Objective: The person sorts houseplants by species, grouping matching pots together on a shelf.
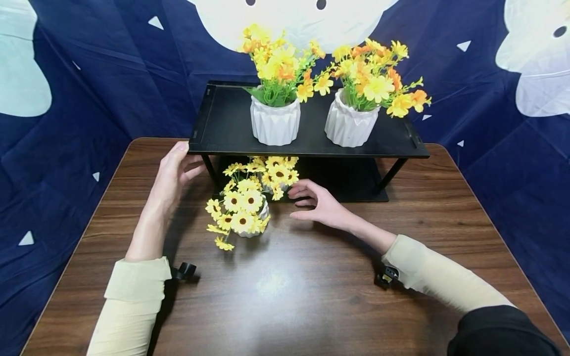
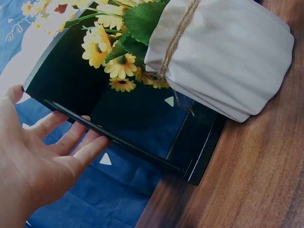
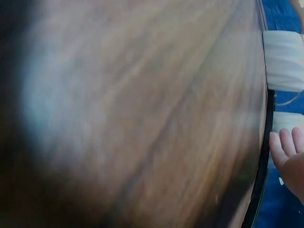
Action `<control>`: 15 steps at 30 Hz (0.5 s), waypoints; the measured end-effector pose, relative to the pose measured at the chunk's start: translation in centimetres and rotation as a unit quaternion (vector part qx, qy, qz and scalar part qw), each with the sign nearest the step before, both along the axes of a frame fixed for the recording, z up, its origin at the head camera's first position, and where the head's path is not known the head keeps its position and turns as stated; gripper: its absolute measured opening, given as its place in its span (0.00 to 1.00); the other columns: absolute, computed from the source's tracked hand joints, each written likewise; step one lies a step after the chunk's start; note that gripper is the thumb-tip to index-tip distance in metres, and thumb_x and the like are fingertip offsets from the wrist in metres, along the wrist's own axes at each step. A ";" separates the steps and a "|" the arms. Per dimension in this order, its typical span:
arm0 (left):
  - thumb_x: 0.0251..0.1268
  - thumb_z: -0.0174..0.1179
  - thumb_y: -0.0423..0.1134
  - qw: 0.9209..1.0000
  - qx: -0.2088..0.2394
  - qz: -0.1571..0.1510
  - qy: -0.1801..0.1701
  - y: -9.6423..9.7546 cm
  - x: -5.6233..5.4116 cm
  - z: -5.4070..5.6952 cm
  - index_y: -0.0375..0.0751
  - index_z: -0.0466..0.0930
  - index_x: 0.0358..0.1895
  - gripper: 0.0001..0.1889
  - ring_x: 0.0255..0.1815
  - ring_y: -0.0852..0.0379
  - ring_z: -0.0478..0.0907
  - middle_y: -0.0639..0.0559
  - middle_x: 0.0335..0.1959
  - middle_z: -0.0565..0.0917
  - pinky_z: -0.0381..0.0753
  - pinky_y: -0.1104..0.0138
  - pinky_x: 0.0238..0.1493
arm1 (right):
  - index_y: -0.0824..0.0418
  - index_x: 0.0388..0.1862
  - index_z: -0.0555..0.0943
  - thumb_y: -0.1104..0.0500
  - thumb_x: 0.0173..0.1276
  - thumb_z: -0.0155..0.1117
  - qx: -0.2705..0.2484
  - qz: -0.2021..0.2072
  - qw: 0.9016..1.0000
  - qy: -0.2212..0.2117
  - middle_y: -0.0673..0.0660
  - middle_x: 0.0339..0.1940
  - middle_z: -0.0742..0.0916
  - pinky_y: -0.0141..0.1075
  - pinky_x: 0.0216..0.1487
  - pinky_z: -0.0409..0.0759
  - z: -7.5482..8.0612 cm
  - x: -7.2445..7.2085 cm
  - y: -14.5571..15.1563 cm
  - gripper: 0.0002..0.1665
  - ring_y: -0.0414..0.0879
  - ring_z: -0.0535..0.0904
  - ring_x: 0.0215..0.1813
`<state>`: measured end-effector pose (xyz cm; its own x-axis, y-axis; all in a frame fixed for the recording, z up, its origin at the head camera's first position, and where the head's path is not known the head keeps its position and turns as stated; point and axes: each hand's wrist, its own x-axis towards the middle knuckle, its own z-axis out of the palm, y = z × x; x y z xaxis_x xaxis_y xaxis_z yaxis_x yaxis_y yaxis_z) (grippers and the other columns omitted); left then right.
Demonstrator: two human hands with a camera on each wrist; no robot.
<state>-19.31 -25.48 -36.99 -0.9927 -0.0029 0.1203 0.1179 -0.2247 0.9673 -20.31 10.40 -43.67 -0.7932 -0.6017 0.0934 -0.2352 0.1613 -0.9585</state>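
Observation:
My left hand (image 1: 166, 180) grips the front left corner of a black two-tier shelf (image 1: 222, 118). Its thumb lies at the top board's corner, and its fingers reach to the shelf's post (image 2: 118, 145). On the lower tier, partly hidden, is a pot of yellow daisies (image 1: 278, 173). Fingertips of my right hand (image 1: 322, 203) come close to that pot's right side, the fingers loosely bent and apart from the thumb. In front, on the table, a second daisy pot (image 1: 264, 210) leans its flowers leftward; a twine-tied white pot (image 2: 228, 52) looms large in the left wrist view.
Two white ribbed pots of yellow and orange flowers, one left (image 1: 275, 121) and one right (image 1: 351, 121), stand on the top tier. The brown wooden table (image 1: 311, 296) carries the shelf. A dark blue patterned cloth (image 1: 133, 64) hangs behind and at both sides.

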 end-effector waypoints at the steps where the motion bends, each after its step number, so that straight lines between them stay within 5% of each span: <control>1: 0.80 0.52 0.51 1.000 0.000 0.000 0.000 0.0 0.0 0.0 0.49 0.80 0.52 0.13 0.51 0.59 0.80 0.57 0.51 0.82 0.84 0.71 0.52 | 0.72 0.70 0.67 0.72 0.60 0.75 0.002 0.002 1.000 -0.001 0.74 0.64 0.79 0.53 0.67 0.79 -0.1 0.1 -0.1 0.41 0.65 0.78 0.67; 7: 0.80 0.52 0.50 1.000 0.001 -0.001 0.001 0.0 0.0 0.0 0.49 0.80 0.52 0.13 0.51 0.59 0.80 0.57 0.51 0.82 0.84 0.71 0.52 | 0.62 0.73 0.68 0.70 0.60 0.76 0.010 0.016 1.000 -0.009 0.64 0.65 0.81 0.51 0.69 0.79 -0.4 0.6 -1.4 0.43 0.59 0.78 0.68; 15: 0.80 0.52 0.51 1.000 0.002 0.001 0.000 0.1 0.0 0.1 0.49 0.80 0.52 0.13 0.51 0.59 0.80 0.58 0.51 0.82 0.84 0.71 0.52 | 0.64 0.83 0.51 0.64 0.61 0.77 0.063 0.022 0.996 -0.052 0.63 0.73 0.77 0.45 0.73 0.75 0.1 1.4 -3.3 0.59 0.57 0.77 0.72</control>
